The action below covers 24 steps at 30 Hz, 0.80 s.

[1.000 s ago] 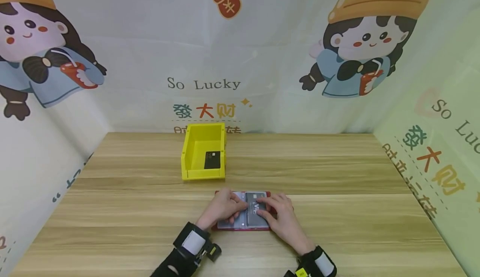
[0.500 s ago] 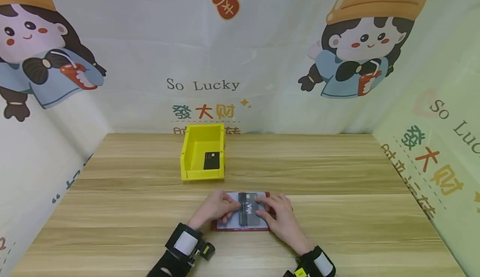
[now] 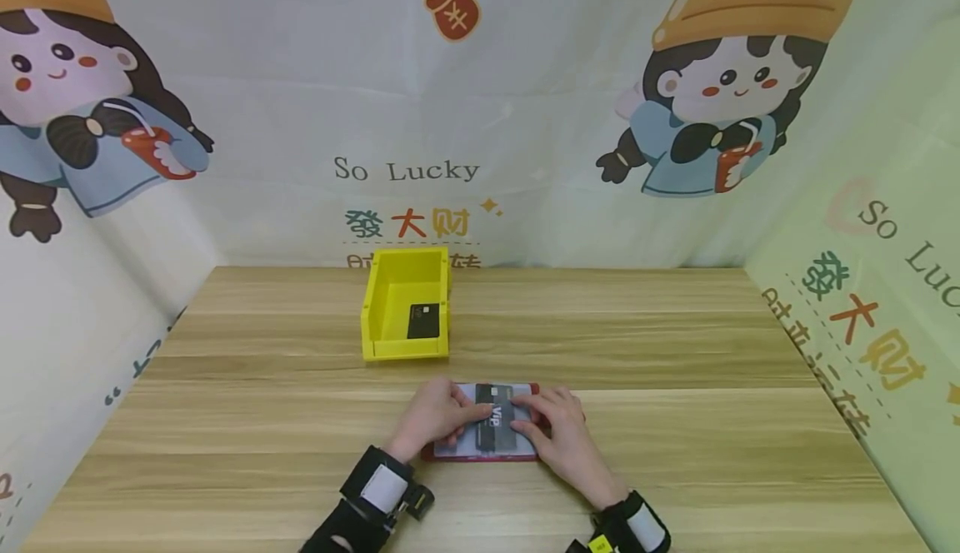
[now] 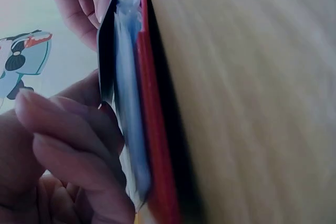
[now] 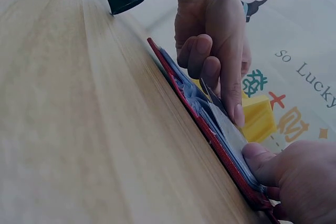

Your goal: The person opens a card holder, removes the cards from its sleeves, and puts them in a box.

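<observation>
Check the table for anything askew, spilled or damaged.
Only the grey card looks odd: it lies over the middle of the open red wallet, one edge raised off the plastic sleeves. Nothing looks spilled or damaged.

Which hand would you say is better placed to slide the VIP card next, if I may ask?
Probably the left hand: it touches the VIP card near the card's left edge. The right hand holds the right side of the red card holder, so it seems better kept for steadying.

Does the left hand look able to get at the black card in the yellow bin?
Probably yes: the yellow bin is open above and nothing covers the black card, though the left hand would need to release the VIP card.
</observation>
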### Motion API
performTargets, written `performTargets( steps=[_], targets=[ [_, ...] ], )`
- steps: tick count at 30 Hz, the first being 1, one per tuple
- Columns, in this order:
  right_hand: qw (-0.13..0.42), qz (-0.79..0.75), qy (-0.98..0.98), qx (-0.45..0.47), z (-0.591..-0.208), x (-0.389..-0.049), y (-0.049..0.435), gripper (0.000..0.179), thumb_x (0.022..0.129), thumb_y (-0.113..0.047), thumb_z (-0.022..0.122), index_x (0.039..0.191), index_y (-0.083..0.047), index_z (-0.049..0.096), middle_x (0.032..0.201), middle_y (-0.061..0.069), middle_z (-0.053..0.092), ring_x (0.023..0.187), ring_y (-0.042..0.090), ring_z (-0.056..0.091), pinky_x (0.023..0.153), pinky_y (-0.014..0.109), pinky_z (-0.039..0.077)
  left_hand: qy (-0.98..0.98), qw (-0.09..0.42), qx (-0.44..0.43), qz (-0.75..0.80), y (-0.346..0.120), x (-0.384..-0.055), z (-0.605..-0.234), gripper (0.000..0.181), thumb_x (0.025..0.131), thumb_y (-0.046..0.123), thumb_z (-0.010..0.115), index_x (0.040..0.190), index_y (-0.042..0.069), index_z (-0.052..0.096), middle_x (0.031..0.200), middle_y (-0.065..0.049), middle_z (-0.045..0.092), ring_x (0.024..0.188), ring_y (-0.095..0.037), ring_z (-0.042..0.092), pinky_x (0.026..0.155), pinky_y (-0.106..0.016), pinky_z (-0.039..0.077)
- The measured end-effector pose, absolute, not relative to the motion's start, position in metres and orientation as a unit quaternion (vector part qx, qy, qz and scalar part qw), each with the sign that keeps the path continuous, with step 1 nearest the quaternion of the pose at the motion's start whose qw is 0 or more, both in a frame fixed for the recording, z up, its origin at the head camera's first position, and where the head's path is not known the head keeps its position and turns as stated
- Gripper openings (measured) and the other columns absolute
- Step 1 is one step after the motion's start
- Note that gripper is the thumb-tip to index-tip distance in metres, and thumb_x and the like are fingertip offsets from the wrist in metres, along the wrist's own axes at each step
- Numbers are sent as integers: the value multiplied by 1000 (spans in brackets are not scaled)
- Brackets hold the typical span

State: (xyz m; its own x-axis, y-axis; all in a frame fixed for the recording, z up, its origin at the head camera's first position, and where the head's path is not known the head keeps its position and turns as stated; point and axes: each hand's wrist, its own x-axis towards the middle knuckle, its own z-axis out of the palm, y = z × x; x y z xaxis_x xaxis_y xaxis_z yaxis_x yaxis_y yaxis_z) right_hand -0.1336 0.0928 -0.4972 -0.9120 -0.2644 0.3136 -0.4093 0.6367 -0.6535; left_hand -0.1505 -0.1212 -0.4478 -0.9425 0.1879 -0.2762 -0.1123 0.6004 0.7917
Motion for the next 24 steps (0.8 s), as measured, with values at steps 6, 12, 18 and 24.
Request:
performTargets(
  steps=[6, 12, 18, 24],
  targets=[
    [94, 383, -900, 188, -498, -134, 93, 24, 84, -16, 80, 107, -14, 76, 75, -16, 45, 86, 7, 40, 84, 32, 30, 878, 176, 21, 444, -124, -152, -448, 31, 89, 29, 75, 68, 6, 71, 47, 7, 48, 39, -6, 44, 42, -18, 29],
    [87, 386, -900, 182, -497, -133, 93, 26, 83, -15, 80, 109, -12, 75, 77, -15, 47, 88, 8, 41, 85, 34, 31, 865, 187, 10, 465, -130, -153, -449, 28, 89, 26, 76, 72, 4, 71, 51, 5, 54, 41, -5, 49, 42, -17, 37],
    [87, 391, -898, 181, -497, -133, 92, 26, 83, -15, 80, 109, -12, 75, 78, -14, 51, 88, 8, 42, 85, 33, 31, 843, 193, 8, 501, -133, -153, -451, 24, 89, 21, 75, 79, -1, 73, 58, -1, 66, 45, -6, 58, 46, -21, 51],
    [90, 387, -899, 184, -497, -134, 93, 26, 83, -15, 80, 109, -12, 75, 78, -15, 49, 88, 8, 42, 84, 33, 31, 835, 191, 10, 517, -136, -153, -452, 22, 90, 19, 74, 85, -3, 74, 61, -5, 70, 49, -6, 62, 49, -22, 53]
  ],
)
